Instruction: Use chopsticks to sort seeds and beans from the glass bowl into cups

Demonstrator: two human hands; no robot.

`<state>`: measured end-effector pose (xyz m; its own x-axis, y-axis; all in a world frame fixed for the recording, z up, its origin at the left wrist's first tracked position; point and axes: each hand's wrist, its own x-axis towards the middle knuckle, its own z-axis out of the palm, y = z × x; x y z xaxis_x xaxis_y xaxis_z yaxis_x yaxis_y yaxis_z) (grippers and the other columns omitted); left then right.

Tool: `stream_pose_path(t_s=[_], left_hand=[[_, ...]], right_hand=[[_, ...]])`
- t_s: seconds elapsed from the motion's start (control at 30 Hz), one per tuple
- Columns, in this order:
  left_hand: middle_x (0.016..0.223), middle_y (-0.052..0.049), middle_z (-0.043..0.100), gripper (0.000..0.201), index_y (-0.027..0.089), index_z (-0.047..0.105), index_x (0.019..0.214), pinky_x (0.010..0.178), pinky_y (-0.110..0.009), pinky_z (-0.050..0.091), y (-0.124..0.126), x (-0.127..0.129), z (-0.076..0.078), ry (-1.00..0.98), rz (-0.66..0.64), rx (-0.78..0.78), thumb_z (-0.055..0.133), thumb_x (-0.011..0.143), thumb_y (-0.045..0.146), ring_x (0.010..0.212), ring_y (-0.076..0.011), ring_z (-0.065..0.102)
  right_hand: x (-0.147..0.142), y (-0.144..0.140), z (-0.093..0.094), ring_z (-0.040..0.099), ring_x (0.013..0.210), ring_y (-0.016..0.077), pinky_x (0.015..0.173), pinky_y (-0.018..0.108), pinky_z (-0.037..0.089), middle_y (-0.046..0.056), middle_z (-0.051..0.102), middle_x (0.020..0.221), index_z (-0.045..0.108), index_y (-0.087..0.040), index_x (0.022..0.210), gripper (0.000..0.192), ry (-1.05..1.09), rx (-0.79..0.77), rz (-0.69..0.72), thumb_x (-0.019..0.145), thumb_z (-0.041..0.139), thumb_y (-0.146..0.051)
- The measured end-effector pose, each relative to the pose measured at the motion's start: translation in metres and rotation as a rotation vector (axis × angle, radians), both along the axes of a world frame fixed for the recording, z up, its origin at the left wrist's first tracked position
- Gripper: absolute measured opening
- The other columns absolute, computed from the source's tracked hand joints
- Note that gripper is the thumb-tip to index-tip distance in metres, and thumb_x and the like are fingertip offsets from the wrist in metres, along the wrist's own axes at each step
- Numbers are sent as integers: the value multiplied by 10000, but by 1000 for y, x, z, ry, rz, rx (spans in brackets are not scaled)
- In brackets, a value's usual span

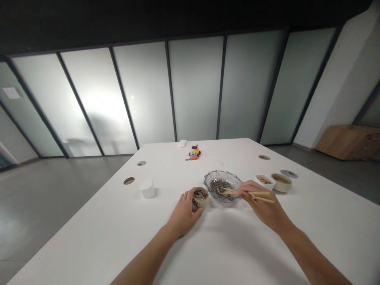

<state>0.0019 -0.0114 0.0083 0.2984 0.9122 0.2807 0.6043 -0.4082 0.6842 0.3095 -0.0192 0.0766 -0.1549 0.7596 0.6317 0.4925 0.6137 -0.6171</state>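
My left hand (184,211) is wrapped round a small beige cup (203,203) with dark writing on its side. Inside the cup lie dark striped pieces that look like sunflower seeds. In my right hand (257,198) is a pair of wooden chopsticks (261,193), their tips down in a clear scalloped glass bowl (209,175). More of the dark seeds (220,186) cover the bottom of that bowl. Whether the tips pinch a seed is too small to tell. Bowl and cup stand side by side on the white table (124,225).
Right of the bowl stand a white dish (269,186) with pale pieces and a beige bowl (283,185). A white container (147,190) is at the left. Farther back are a yellow toy vehicle (194,150), an orange-and-green object (192,158) and a white box (182,143). Round holes pierce the tabletop.
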Motion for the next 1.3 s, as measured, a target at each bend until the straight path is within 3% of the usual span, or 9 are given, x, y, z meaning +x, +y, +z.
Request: stream_pose_path(t_s=[0.53,0.93,1.17,1.3], left_hand=[[1674,-154,583,772,237,451,1684,1366,-531,389,0,1,2,17,0,-16,727,966,307,1571,-352,521],[1684,-169,575,771,208,448,1685,1371,-526,386,-1,1,2,31,10,-29,725,976,328,1579,-355,516],[1679,-156,586,766,229,460,1682,1358,-542,404,-1,2,3,13,4,-18,721,965,305,1572,-359,525],[1674,-167,587,769,210,463,1677,1362,-544,399,0,1,1,19,8,-20,730,965,323,1573,-364,525]], right_hand=[[-5,1,-8,770,788,246,713,356,632,75,796,892,839,-259,861,547,25,-20,1,1058,670,-741],[-3,4,-4,764,776,236,722,355,609,65,815,838,858,-268,835,519,142,191,-175,1073,691,-698],[-18,-5,-3,785,780,210,700,312,619,40,825,860,856,-289,879,444,203,206,-39,1107,683,-630],[-2,-3,5,765,760,218,744,341,605,43,803,798,825,-281,827,504,110,370,-178,1117,647,-653]])
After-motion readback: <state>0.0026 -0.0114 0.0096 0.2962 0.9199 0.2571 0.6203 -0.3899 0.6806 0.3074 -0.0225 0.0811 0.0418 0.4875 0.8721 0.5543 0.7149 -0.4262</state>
